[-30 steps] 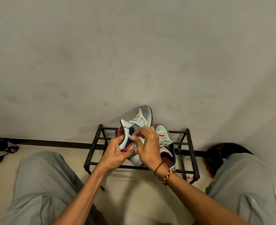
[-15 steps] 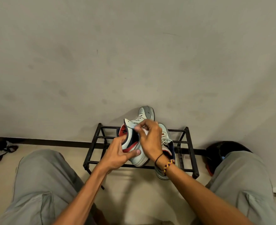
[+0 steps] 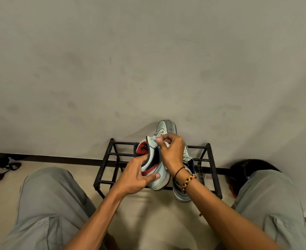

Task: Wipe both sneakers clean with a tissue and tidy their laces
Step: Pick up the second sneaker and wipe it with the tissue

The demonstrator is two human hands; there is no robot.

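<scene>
Compared with a second ago, I see my right hand (image 3: 172,152) has climbed from the side of the raised sneaker (image 3: 158,175) to its tongue, fingers pinched around a bit of white tissue (image 3: 167,144). My left hand (image 3: 136,176) stays clamped on the heel, holding that shoe tilted over the black rack (image 3: 212,170). The other sneaker (image 3: 182,194) sits on the rack just beside it, so I judge wiping is unfinished, laces untouched.
</scene>
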